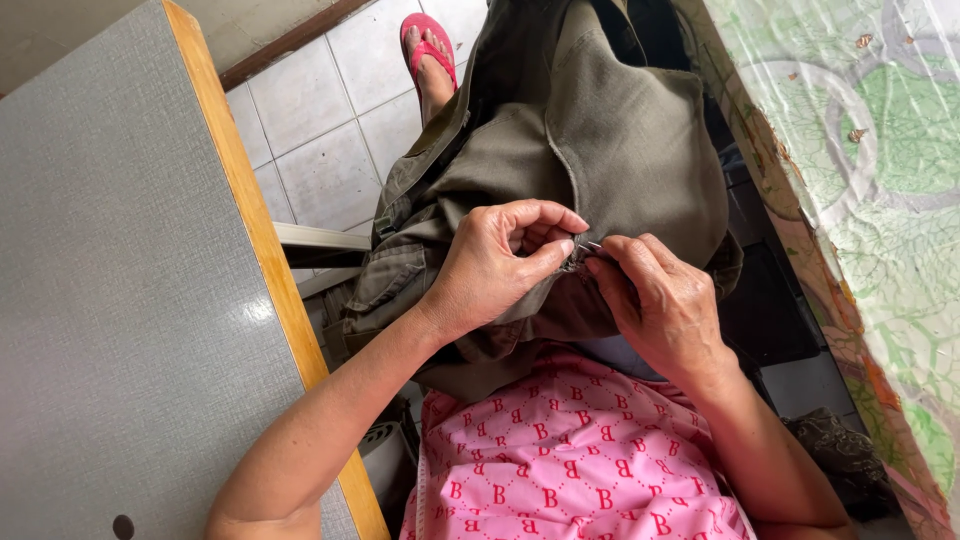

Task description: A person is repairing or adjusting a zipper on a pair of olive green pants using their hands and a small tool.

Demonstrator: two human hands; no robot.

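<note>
Olive-green cloth, a heavy garment with pockets and flaps, lies across the person's lap and hangs down toward the tiled floor. Right at its fold, near the middle of the lap, sits a small metal piece; it looks like a zip slider or a clasp, though it is too small to be sure.

Both hands meet on that spot. The left hand has its fingers curled, thumb and forefinger pinching the cloth just beside the metal piece. The right hand pinches from the other side, its fingertips touching the metal and the edge of the fold. Neither hand is spread; both are closed in a fine grip, nearly touching one another.

To my eye, work this small goes best with the cloth kept taut between the two pinches, so the metal piece does not twist, and with short, steady pulls rather than a tug. Holding the fold flat should keep loose fabric from catching.

Under the garment shows a pink patterned skirt. A foot in a red sandal rests on the tiles. A grey desk with a wooden edge stands at the person's left, and a surface under a green patterned cover at the right.
</note>
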